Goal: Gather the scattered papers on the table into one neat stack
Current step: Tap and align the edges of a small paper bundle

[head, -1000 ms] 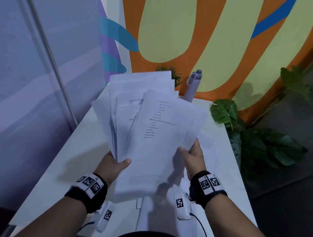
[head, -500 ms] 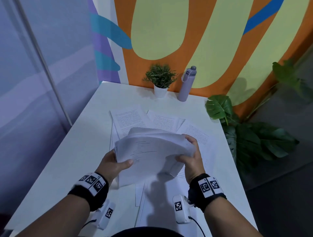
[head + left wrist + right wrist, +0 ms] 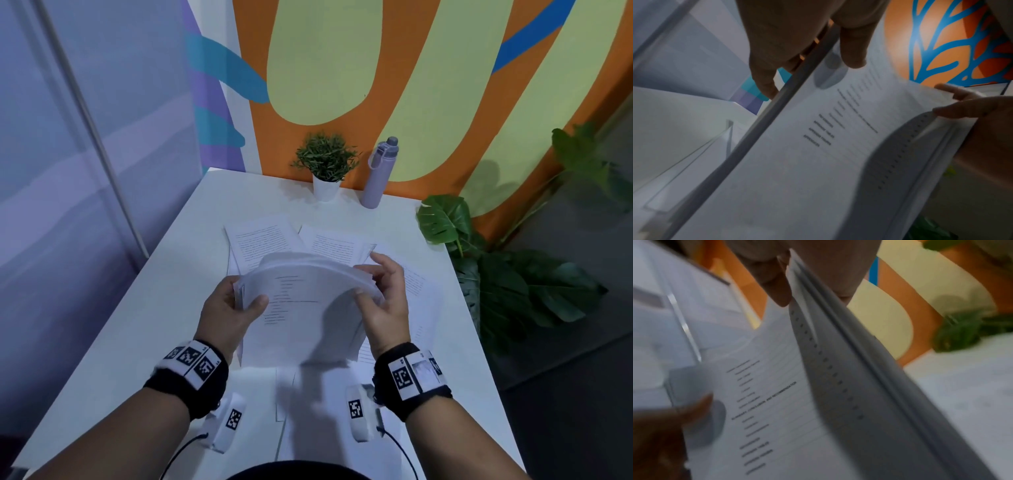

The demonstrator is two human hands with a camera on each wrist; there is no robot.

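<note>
Above the tabletop (image 3: 144,308): you hold the gathered bundle of papers (image 3: 301,301) in both hands, lifted clear of the sheets lying below, probably so its edges can be squared without dragging on them.
Left hand (image 3: 227,313): your thumb lies on the top page and your fingers curl under the left edge, clamping that side; this looks like the anchor that keeps the sheets from sliding apart.
Right hand (image 3: 385,298): your thumb and fingers pinch the right edge, which droops and fans into separate layers in the right wrist view; the pages there are not yet aligned.
Bundle shape: it arches upward between the two grips, likely because your hands press inward.
Loose sheets (image 3: 263,240): several printed pages lie on the tabletop beyond and under the bundle, some overlapping, so gathering seems unfinished.
Far edge: a small potted plant (image 3: 325,164) and a lilac bottle (image 3: 378,174) stand well apart from the papers.
</note>
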